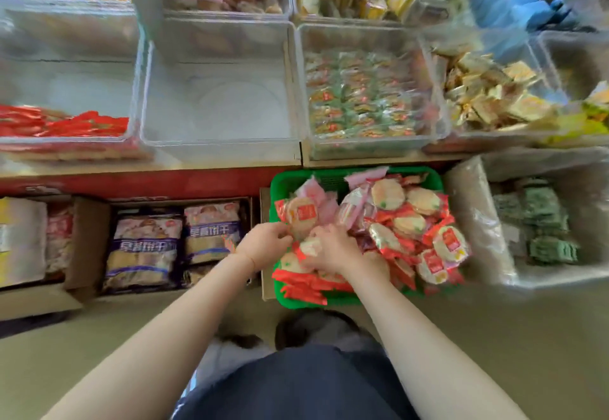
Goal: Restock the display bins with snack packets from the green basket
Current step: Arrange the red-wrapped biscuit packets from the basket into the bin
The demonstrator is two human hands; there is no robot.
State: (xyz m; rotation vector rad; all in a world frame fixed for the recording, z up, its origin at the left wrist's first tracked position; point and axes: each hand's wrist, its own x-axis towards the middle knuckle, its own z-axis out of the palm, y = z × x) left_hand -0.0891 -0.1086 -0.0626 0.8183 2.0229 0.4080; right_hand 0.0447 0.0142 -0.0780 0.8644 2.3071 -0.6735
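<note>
Presently both hands are in the green basket (280, 185) on the floor; left hand (263, 245) pinches a round snack packet (301, 217); right hand (331, 250) grips packets (309, 248); clear bin (220, 142) directly above holds nothing.

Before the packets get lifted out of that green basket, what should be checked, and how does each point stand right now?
1. Green basket holds stock: ok, piled with red and pink packets.
2. Left hand on packets: ok, fingers curl at a round packet.
3. Right hand on packets: ok, buried in the pile; exact grip cannot tell.
4. Empty clear bin above has room: ok.
5. Which bin suits these packets: cannot tell.
</note>
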